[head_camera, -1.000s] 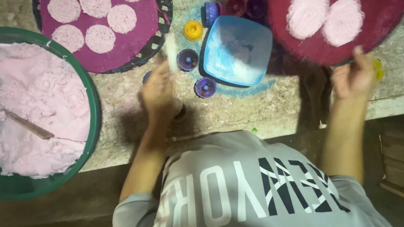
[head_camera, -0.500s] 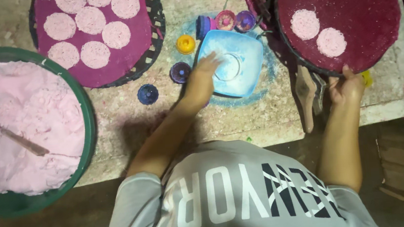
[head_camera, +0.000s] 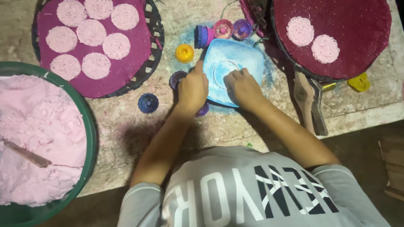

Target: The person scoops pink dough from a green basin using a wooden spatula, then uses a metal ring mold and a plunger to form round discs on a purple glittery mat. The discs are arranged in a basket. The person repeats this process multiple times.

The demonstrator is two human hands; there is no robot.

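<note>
A light blue plastic dish (head_camera: pixel 238 56) lies in the middle of the stone table, dusted with blue powder. My left hand (head_camera: pixel 191 87) grips its left edge, with the index finger pointing along the rim. My right hand (head_camera: pixel 243 87) rests inside the dish at its near side with the fingers curled down; what is under them is hidden. Small round cups stand around the dish: a yellow cup (head_camera: pixel 184 53), a blue cup (head_camera: pixel 201 36), a pink cup (head_camera: pixel 223 28) and a purple cup (head_camera: pixel 242 29).
A green basin (head_camera: pixel 88 136) of pink dough with a wooden stick (head_camera: pixel 24 155) stands at the left. A woven tray (head_camera: pixel 152 33) holds several pink discs at the back left. A dark red mat (head_camera: pixel 347 5) with two discs lies at the right, next to wooden tongs (head_camera: pixel 307 101) and a yellow cap (head_camera: pixel 359 82).
My right hand has let go of the dark red mat's edge and come to the blue dish. My left hand moved from the table to the dish's left edge.
</note>
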